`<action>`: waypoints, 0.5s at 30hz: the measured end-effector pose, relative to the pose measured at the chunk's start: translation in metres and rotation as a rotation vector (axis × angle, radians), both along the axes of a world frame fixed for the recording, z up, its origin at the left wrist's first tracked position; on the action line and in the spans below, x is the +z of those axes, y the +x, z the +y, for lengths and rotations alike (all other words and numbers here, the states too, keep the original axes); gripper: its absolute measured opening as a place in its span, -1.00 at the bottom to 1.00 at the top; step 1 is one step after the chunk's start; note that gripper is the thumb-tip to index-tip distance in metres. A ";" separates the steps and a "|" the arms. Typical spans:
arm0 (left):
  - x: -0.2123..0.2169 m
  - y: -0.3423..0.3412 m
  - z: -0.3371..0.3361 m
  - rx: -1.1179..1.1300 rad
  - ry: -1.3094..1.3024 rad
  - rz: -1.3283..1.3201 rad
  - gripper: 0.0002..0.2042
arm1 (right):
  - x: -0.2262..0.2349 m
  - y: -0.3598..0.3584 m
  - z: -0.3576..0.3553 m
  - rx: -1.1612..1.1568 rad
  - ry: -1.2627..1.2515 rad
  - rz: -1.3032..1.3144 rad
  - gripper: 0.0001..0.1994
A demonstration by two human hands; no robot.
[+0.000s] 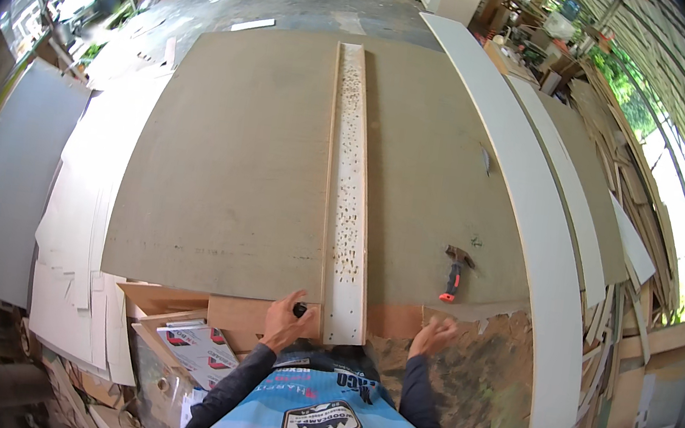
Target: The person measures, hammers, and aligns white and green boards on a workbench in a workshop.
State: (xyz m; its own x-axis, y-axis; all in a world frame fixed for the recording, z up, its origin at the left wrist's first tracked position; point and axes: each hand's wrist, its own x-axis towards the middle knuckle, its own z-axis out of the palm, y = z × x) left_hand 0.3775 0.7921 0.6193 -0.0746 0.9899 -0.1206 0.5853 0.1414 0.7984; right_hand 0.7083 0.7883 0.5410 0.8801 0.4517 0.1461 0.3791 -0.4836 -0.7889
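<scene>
A long, narrow white board [353, 172] with raw wood strips along its sides runs away from me, its face covered with brown specks. My left hand [284, 323] is beside its near end on the left, closed around a small dark object [299, 310] whose kind I cannot make out. To the right of that end, my right hand [432, 337] hovers by the panel's near edge with its fingers drawn together. Whatever may be between them is too small to see. A hammer [454, 275] with a black and orange handle lies ahead of my right hand.
Under the board is a large brown panel [230, 157]. Long white boards [527, 177] lie along its right side, and white sheets [87, 208] lie on the left. Wood offcuts [633, 181] are piled at far right. A small blade-like piece [486, 161] rests on the panel.
</scene>
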 end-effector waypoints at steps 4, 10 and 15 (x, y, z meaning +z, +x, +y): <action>-0.017 0.022 0.009 -0.070 0.033 0.100 -0.50 | -0.021 -0.011 -0.022 0.195 0.136 0.696 -0.71; -0.004 0.016 0.008 0.037 -0.049 0.038 -0.56 | 0.092 -0.009 -0.022 0.577 0.151 0.648 -0.82; -0.002 0.022 0.000 0.239 -0.253 -0.507 -0.54 | 0.153 -0.021 -0.016 1.271 0.174 1.041 -0.57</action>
State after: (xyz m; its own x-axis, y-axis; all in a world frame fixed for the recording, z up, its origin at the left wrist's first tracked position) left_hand 0.3992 0.7919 0.6172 -0.1629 0.8889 -0.4282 0.0703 0.4433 0.8936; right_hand 0.6876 0.7722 0.6941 -0.2704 0.9564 -0.1101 -0.2547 -0.1813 -0.9499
